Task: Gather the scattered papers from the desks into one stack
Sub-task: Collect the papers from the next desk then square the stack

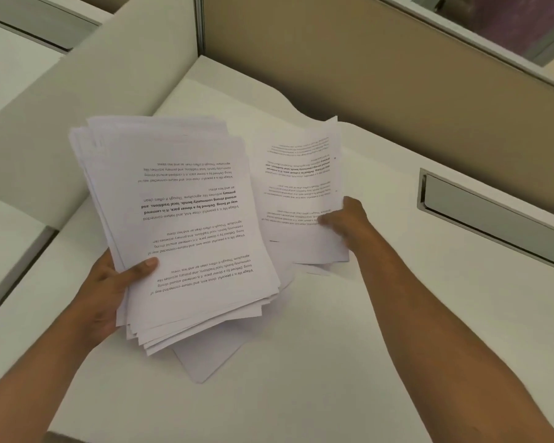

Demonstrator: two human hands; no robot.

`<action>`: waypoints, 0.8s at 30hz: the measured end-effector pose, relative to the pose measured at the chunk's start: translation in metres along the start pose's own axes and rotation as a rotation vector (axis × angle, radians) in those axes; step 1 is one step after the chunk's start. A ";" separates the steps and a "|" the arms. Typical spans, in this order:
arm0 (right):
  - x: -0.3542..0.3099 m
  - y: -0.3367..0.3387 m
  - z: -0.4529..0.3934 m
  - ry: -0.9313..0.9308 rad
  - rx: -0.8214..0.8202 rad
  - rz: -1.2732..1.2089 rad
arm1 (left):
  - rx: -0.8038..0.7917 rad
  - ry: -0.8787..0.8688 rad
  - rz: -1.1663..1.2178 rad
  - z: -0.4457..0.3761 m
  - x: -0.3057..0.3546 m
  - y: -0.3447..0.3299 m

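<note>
My left hand (109, 289) grips a thick, uneven stack of printed white papers (186, 225) at its lower left edge, thumb on the top sheet, lifted above the white desk (365, 330). To its right, my right hand (349, 225) pinches a few printed sheets (301, 193) by their right edge, thumb on top, raised and tilted off the desk. A loose blank sheet (205, 359) lies flat on the desk, partly hidden under the stack. More white paper (269, 94) lies toward the back corner.
Beige cubicle partitions (365, 59) wall the desk at the back and left. A grey metal cable flap (493, 219) is set into the desk at the right. Another desk surface (7, 238) lies beyond the left partition.
</note>
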State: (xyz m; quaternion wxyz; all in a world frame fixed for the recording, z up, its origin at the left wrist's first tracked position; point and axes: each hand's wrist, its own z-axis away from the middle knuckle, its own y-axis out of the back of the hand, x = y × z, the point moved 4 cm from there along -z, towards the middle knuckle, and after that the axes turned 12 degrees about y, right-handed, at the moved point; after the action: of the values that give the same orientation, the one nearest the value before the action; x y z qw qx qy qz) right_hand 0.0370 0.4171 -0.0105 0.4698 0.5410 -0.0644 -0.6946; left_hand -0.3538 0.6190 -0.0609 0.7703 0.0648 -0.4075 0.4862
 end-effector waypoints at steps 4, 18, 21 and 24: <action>-0.003 0.034 0.006 0.216 -0.015 -0.044 | 0.023 -0.015 0.012 0.014 -0.013 0.002; -0.008 0.064 0.109 0.543 -0.366 -0.316 | 0.037 -0.017 0.110 0.070 -0.070 -0.054; -0.003 0.023 0.135 0.569 -0.396 -0.187 | 0.015 -0.014 0.142 0.083 -0.081 -0.073; 0.008 0.001 0.153 0.615 -0.414 -0.052 | 0.038 -0.016 0.183 0.094 -0.091 -0.078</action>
State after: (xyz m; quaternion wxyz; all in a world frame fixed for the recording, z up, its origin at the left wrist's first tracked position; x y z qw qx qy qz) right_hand -0.0862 0.3471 0.0468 0.5489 0.6193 0.2356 -0.5096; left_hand -0.3620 0.4687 -0.0381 0.7179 0.0456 -0.4088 0.5617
